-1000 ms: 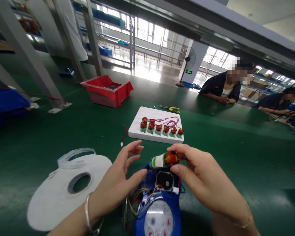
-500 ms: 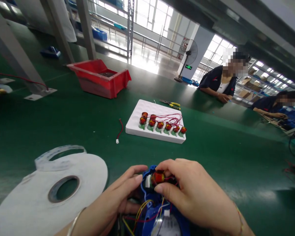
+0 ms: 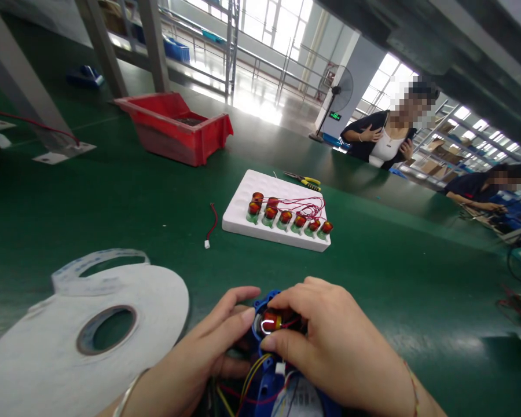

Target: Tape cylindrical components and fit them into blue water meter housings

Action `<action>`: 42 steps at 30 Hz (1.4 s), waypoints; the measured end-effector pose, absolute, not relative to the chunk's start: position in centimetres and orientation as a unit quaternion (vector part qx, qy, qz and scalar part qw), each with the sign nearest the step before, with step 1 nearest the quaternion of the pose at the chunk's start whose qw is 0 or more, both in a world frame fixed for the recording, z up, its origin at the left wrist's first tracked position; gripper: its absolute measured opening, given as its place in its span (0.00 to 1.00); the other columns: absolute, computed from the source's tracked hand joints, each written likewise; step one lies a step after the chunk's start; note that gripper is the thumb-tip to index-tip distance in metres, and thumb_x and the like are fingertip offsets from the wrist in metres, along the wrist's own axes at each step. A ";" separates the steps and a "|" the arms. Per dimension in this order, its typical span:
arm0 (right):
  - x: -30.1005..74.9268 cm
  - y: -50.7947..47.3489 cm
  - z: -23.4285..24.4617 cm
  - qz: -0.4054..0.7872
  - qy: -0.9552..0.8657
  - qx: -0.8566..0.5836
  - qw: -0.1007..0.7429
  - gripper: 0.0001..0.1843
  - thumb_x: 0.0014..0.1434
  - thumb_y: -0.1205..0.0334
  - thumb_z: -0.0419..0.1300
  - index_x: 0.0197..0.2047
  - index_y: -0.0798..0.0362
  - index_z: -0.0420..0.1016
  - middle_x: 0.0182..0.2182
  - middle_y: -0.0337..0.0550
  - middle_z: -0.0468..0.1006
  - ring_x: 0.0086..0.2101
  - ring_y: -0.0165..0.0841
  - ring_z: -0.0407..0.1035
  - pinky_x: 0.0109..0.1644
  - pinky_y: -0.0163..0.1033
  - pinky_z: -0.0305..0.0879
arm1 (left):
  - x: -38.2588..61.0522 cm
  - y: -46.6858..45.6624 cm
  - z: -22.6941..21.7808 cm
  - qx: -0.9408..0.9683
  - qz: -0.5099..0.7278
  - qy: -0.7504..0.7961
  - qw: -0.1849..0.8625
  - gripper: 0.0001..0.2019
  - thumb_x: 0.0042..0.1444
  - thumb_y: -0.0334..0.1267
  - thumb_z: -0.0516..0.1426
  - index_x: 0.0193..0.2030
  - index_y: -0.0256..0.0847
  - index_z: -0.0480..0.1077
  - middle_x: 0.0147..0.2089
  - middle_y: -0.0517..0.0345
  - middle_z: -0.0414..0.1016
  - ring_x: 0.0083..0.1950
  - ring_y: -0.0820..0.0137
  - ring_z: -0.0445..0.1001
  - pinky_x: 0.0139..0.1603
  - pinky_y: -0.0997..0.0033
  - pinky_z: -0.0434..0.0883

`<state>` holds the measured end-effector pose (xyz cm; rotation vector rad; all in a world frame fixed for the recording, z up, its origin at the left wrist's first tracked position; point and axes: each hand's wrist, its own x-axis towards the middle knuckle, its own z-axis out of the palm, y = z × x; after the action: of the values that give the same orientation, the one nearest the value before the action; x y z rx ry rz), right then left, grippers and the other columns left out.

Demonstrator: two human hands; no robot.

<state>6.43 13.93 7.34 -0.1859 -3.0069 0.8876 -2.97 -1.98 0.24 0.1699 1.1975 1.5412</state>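
Note:
In front of me is a blue plastic housing [image 3: 267, 385] with yellow, red and white wires and a small white connector [image 3: 280, 368]. My left hand [image 3: 219, 336] is curled around the housing's left side, thumb and fingers on its rim. My right hand [image 3: 325, 341] pinches a small cylindrical part [image 3: 270, 320], wrapped in amber film with red wires, at the housing's upper opening. Beyond them, a white foam tray [image 3: 238, 215] holds several similar amber-topped cylinders [image 3: 285, 218], their red wires coiled on the tray.
A big roll of white tape [image 3: 160, 301] lies at left. A short red cable [image 3: 213, 223] sits left of the tray, yellow-handled pliers [image 3: 306, 180] behind it. A red bin [image 3: 173, 136] stands farther back near metal posts [image 3: 39, 87]. Two people [image 3: 384, 136] are across the table.
My right hand has shifted slightly left, and the amber cylinder sits deeper in the housing's opening. The person across has raised their hands to their chest.

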 end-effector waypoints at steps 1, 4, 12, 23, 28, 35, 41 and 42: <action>6.4 13.9 7.3 0.286 -0.957 -0.058 -0.002 0.06 0.57 0.58 0.65 0.39 0.45 0.75 0.33 0.31 0.77 0.36 0.30 0.66 0.38 0.36 0.55 | -3.0 -2.0 0.2 0.074 0.654 0.507 0.556 0.26 0.62 0.51 0.53 0.62 0.49 0.49 0.57 0.49 0.67 0.52 0.56 0.74 0.47 0.57 0.73; 6.3 14.0 7.4 0.290 -0.955 -0.055 -0.009 0.05 0.57 0.58 0.65 0.38 0.45 0.76 0.33 0.32 0.77 0.36 0.31 0.67 0.37 0.36 0.55 | -3.0 -2.0 0.2 0.074 0.654 0.509 0.555 0.27 0.61 0.52 0.54 0.62 0.50 0.48 0.57 0.49 0.67 0.50 0.56 0.75 0.46 0.57 0.73; 6.3 14.1 7.1 0.310 -0.947 -0.083 -0.004 0.08 0.55 0.61 0.66 0.40 0.44 0.75 0.34 0.32 0.78 0.37 0.32 0.70 0.39 0.37 0.59 | -3.2 -1.9 0.1 0.086 0.655 0.507 0.554 0.28 0.60 0.52 0.55 0.62 0.52 0.47 0.53 0.53 0.67 0.47 0.54 0.75 0.46 0.56 0.73; 5.9 13.8 6.4 0.358 -0.931 -0.075 0.012 0.10 0.52 0.64 0.69 0.29 0.50 0.70 0.29 0.27 0.78 0.30 0.26 0.69 0.32 0.32 0.53 | -4.1 -2.3 -0.5 0.129 0.664 0.430 0.598 0.12 0.63 0.46 0.54 0.45 0.43 0.57 0.41 0.59 0.66 0.39 0.70 0.70 0.40 0.70 0.71; 5.6 13.8 6.4 0.361 -0.930 -0.067 0.005 0.10 0.52 0.64 0.69 0.28 0.51 0.71 0.26 0.28 0.77 0.28 0.25 0.69 0.31 0.32 0.52 | -4.3 -2.3 -0.4 0.140 0.670 0.424 0.593 0.11 0.62 0.44 0.56 0.42 0.43 0.58 0.40 0.60 0.66 0.38 0.72 0.69 0.38 0.72 0.71; 5.5 13.6 6.2 0.346 -0.936 -0.059 0.018 0.10 0.53 0.63 0.68 0.27 0.52 0.70 0.25 0.30 0.77 0.28 0.26 0.69 0.30 0.32 0.51 | -4.1 -2.4 -0.8 0.136 0.679 0.426 0.582 0.12 0.61 0.44 0.58 0.42 0.43 0.58 0.39 0.60 0.66 0.36 0.73 0.69 0.36 0.75 0.72; 5.7 14.5 6.4 0.324 -0.946 -0.028 0.010 0.08 0.54 0.56 0.69 0.35 0.48 0.76 0.30 0.30 0.80 0.28 0.27 0.71 0.30 0.31 0.55 | -4.6 -2.5 -0.3 0.165 0.658 0.414 0.608 0.10 0.65 0.44 0.52 0.45 0.44 0.55 0.43 0.59 0.66 0.39 0.68 0.72 0.40 0.64 0.73; 5.8 14.6 6.7 0.307 -0.952 -0.009 0.003 0.10 0.54 0.55 0.69 0.38 0.47 0.76 0.31 0.31 0.80 0.29 0.28 0.72 0.31 0.32 0.56 | -4.6 -2.5 -0.3 0.166 0.657 0.411 0.610 0.10 0.65 0.45 0.51 0.45 0.44 0.54 0.43 0.59 0.65 0.39 0.68 0.72 0.40 0.63 0.73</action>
<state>5.80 14.59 6.65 -0.0284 -2.9834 0.9630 -4.61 -2.51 -0.26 0.3844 0.9480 1.5169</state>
